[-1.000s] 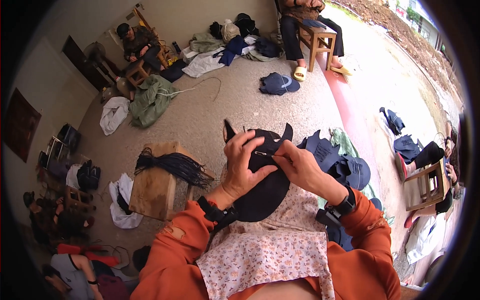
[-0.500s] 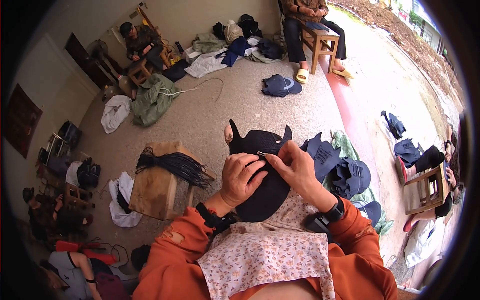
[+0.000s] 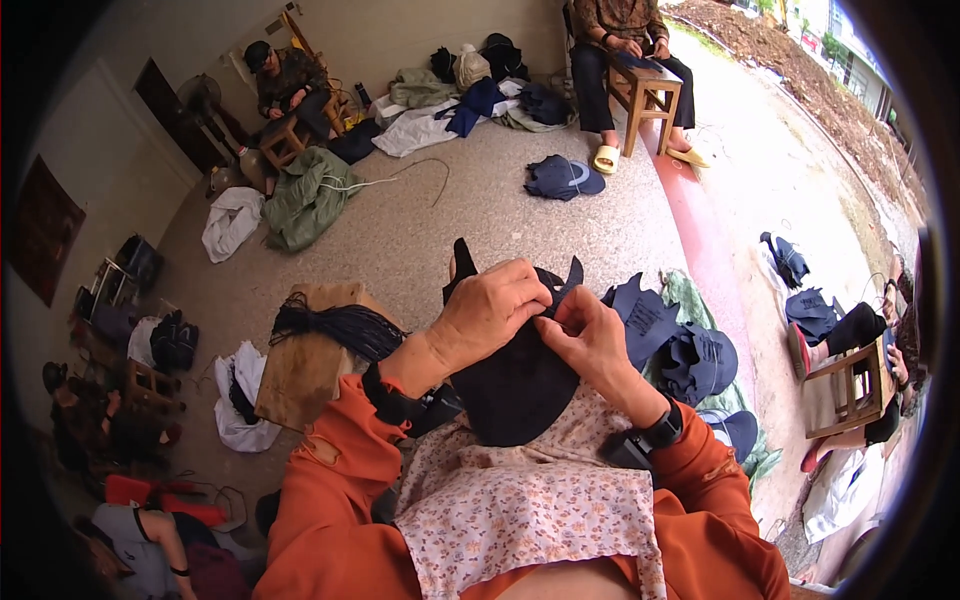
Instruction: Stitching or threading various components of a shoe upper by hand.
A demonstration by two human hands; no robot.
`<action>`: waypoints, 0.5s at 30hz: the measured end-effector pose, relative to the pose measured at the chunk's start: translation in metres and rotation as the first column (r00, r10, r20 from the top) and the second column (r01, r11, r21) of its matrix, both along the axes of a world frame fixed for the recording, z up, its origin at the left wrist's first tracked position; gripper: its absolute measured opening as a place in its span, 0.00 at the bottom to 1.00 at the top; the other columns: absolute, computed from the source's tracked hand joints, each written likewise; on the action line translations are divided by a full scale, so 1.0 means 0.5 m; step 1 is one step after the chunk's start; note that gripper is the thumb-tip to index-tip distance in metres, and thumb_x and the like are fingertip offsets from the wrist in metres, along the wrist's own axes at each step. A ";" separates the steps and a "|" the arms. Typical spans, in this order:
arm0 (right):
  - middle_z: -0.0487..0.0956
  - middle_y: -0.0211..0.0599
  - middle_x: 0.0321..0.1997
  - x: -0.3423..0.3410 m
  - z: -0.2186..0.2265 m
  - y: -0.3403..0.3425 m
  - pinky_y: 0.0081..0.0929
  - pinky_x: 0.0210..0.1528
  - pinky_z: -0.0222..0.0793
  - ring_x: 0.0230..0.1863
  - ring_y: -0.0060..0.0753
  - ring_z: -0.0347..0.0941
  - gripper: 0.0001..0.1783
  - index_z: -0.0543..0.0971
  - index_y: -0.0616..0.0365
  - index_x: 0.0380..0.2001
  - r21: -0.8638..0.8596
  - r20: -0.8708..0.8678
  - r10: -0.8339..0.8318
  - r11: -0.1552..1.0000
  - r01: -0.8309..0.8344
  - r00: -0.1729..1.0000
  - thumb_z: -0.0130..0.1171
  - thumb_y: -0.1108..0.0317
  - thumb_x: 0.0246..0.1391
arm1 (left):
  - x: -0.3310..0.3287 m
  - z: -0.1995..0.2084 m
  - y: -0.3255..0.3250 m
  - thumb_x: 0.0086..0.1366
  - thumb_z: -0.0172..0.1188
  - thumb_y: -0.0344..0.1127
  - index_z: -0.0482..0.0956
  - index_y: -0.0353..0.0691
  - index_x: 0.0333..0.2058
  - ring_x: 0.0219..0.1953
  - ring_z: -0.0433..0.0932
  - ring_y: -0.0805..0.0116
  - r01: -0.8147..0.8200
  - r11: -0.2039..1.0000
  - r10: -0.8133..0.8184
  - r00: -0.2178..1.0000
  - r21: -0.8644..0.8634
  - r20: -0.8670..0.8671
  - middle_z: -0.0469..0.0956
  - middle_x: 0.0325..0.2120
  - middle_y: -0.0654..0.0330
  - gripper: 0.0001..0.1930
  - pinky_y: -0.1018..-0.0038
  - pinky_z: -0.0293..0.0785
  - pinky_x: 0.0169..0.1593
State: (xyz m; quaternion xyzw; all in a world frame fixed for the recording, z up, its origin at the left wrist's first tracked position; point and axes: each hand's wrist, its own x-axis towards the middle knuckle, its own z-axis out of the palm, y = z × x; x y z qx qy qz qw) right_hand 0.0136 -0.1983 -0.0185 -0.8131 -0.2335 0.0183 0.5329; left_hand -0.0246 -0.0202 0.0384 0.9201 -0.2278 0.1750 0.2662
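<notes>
- Dark cap piece: a black fabric cap part, rounded at the near end and running out to two pointed tabs at the far end; matte, soft, creased where it is pinched. It lies on the person's lap over a floral apron, held up between both hands.
- Long axis: runs away from the body, from the rounded end near the waist to the tabs pointing toward the floor beyond.
- Left hand: curled over the far left edge of the piece, fingers closed down on the fabric just beside the left tab, thumb hidden under the knuckles.
- Right hand: fingers drawn together in a pinch at the upper middle of the piece, touching or nearly touching the left fingertips. Whether a needle or thread is in the pinch is too small to tell.
- Relation of note: the pinch point sits at the far edge, between the two tabs; both hands are about equally near, and the bulk of the piece hangs toward the body below them.
- Nearby: a bundle of black cords on a wooden stool to the left; a heap of navy caps on the floor just to the right.
</notes>
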 end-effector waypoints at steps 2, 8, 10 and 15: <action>0.74 0.34 0.18 0.001 -0.005 0.001 0.28 0.24 0.67 0.20 0.30 0.72 0.18 0.72 0.57 0.24 0.004 0.006 0.000 1.000 0.000 1.000 0.67 0.55 0.44 | 0.003 0.002 -0.002 0.54 0.64 0.29 0.79 0.41 0.36 0.38 0.74 0.60 0.009 0.999 -0.008 0.999 0.034 -0.034 0.75 0.33 0.61 0.09 0.69 0.71 0.41; 0.74 0.34 0.18 -0.001 -0.005 0.002 0.29 0.24 0.67 0.20 0.31 0.72 0.18 0.72 0.56 0.25 -0.028 0.051 -0.009 1.000 0.011 0.999 0.67 0.55 0.44 | 0.010 0.014 -0.012 0.56 0.62 0.30 0.78 0.41 0.35 0.39 0.74 0.58 0.012 0.989 -0.009 1.000 0.150 -0.018 0.74 0.32 0.61 0.07 0.67 0.69 0.43; 0.74 0.34 0.18 0.000 -0.008 0.002 0.29 0.24 0.68 0.20 0.32 0.72 0.18 0.72 0.56 0.25 -0.037 0.055 -0.012 0.999 0.014 0.998 0.67 0.55 0.43 | 0.018 0.024 -0.015 0.56 0.62 0.30 0.77 0.41 0.35 0.40 0.75 0.58 0.033 0.970 -0.007 0.994 0.239 -0.108 0.74 0.31 0.60 0.07 0.66 0.69 0.45; 0.74 0.34 0.18 0.000 -0.011 -0.001 0.28 0.24 0.67 0.19 0.30 0.72 0.18 0.72 0.56 0.24 -0.011 0.027 -0.026 1.000 0.026 0.999 0.67 0.55 0.44 | 0.022 0.003 -0.004 0.57 0.60 0.26 0.77 0.38 0.34 0.36 0.75 0.63 0.038 0.999 -0.038 0.997 -0.002 -0.070 0.74 0.31 0.60 0.05 0.70 0.70 0.40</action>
